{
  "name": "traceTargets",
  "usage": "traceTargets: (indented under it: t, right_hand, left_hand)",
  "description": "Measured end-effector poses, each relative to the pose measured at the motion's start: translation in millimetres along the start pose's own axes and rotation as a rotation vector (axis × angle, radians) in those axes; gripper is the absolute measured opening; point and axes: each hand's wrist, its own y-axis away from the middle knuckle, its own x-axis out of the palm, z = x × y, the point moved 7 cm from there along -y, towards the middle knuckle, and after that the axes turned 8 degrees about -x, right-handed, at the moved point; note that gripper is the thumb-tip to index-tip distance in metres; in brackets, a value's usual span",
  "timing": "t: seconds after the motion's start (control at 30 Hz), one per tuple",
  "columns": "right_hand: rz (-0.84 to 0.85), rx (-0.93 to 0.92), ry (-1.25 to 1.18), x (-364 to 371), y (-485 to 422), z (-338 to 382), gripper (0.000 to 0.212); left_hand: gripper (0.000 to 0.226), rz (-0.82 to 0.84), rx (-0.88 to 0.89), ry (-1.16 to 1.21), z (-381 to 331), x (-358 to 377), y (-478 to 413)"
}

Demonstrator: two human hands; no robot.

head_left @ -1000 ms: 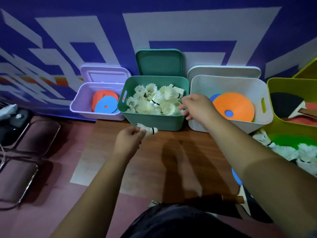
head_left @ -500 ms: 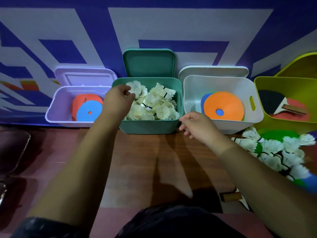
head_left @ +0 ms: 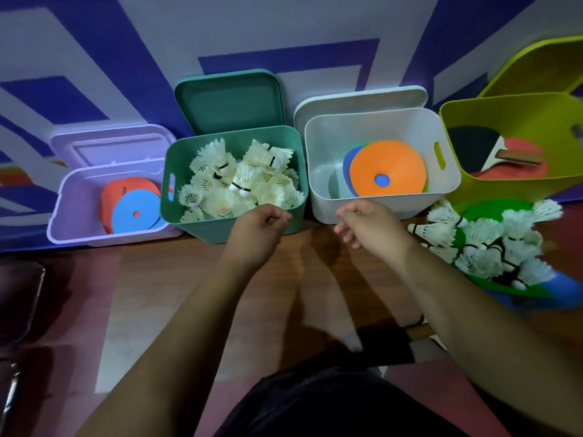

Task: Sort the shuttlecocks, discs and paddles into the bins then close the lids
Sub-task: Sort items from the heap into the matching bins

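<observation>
A wooden floor point(head_left: 195, 279) meets a wall point(head_left: 315, 33) painted with blue and white shapes. Four open bins stand in a row against it, and their lids lean back on the wall. The lilac bin point(head_left: 75, 222) holds red and blue discs point(head_left: 132, 206). The green bin point(head_left: 230, 223) is full of shuttlecocks point(head_left: 239, 187). The white bin point(head_left: 321, 171) holds an orange disc point(head_left: 388, 168), and the yellow-green bin point(head_left: 504, 118) holds paddles point(head_left: 504, 149). More loose shuttlecocks point(head_left: 485, 247) lie in a heap on a green disc point(head_left: 492, 208), on the floor just before the yellow-green bin.

Both forearms reach forward. The left hand point(head_left: 258, 228) is before the front wall of the green bin, its fingers curled in to the thumb, with nothing in it. The right hand point(head_left: 369, 225) hangs before the white bin, fingers loose and half bent, also with nothing in it.
</observation>
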Motion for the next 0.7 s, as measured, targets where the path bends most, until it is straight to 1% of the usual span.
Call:
traceTargets:
  t: [0.13,0.3,0.4,0.5,0.6,0.63,0.7]
  right_hand:
    - [-0.092,0.041,-0.052,-39.5,13.9,-28.5,0.017]
    - [-0.197,0.11,-0.113,-101.4,38.2,-69.7,0.021]
    - [-0.308,0.156,-0.142,-148.0,55.4,-102.6,0.019]
    - [-0.38,0.202,-0.145,-187.0,75.3,-132.1,0.02]
    - [-0.398,0.248,-0.141,-208.7,89.2,-160.1,0.022]
    - [-0.399,0.268,-0.147,-212.3,93.3,-169.7,0.022]
    - [-0.396,0.299,-0.153,-215.0,101.5,-188.7,0.021]
  left_hand:
    - [0.012,0.129,0.014,-0.019,-17.9,54.8,0.1]
    - [0.014,0.256,0.044,-0.073,-41.9,127.3,1.7]
    - [0.018,0.349,0.067,-0.125,-58.3,174.8,7.5]
    - [0.02,0.423,0.088,-0.225,-69.2,215.7,11.7]
    - [0.016,0.484,0.125,-0.341,-73.2,251.8,15.0]
    - [0.014,0.487,0.135,-0.406,-72.1,261.5,13.2]
    - [0.019,0.469,0.117,-0.519,-70.9,278.1,11.8]
